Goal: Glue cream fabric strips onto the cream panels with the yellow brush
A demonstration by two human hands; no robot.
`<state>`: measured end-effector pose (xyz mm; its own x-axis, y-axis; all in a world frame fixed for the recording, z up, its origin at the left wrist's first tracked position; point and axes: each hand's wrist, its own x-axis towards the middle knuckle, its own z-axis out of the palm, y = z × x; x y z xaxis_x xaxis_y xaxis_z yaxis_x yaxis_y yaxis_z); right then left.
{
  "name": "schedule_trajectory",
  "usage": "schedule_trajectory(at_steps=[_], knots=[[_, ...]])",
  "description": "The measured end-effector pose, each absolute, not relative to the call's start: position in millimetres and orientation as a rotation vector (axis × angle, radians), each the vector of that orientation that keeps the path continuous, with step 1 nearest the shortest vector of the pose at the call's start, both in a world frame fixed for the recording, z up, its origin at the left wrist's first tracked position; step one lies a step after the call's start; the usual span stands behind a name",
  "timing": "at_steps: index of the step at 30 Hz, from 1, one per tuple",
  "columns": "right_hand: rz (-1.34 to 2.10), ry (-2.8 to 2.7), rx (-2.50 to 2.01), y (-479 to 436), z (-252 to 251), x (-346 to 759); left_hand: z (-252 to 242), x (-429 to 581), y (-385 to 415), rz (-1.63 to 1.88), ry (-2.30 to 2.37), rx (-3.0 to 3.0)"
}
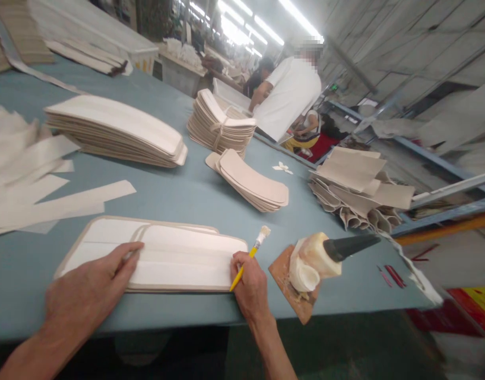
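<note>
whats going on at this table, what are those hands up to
A person at the table has both hands at some pale panels. The left hand is over their left part; whether it grips anything is unclear. The right hand, at their right end, holds a yellow brush, bristles pointing away from the person. To the right, a bottle with a dark nozzle lies tilted over a brown board. Farther back is a tied bundle.

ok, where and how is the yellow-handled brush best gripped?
Probably pinch the brush by its slim yellow handle, where the right hand has it, coming from the person's side: the handle slants back toward the person, while the pale bristles point away, so a grip there avoids them.
</note>
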<state>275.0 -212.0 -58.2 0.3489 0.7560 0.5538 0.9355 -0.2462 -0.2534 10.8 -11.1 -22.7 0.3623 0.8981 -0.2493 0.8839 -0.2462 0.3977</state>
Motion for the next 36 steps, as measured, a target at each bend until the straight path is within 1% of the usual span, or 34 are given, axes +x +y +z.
schedule_trajectory(at_steps=[3, 5, 10, 16, 24, 27, 32, 36], knots=[[-0.365, -1.438, -2.099, -213, -63, 280, -8, 16, -17, -0.168, 1.587, 2.242], [-0.348, -1.408, -2.12, -217, -67, 285, -6, 17, -19, -0.157, 1.59, 2.254], [-0.369, -1.371, -2.198, -230, -74, 296, -11, 15, -19, -0.077, 1.595, 2.233], [-0.515, -1.276, -2.322, -239, -74, 303, -9, 16, -20, 0.012, 1.577, 2.206], [-0.581, -1.225, -2.335, -241, -79, 301, -3, 0, -28, 0.346, 1.55, 2.079], [-0.555, -1.212, -2.336, -243, -81, 302, 2, -14, -52, 0.451, 1.458, 1.924], [-0.514, -1.208, -2.281, -246, -71, 305, -11, -21, -94, 0.273, 1.107, 1.325], [-0.459, -1.256, -2.151, -231, -49, 300, -26, -1, -113, 0.284, 0.987, 1.066]])
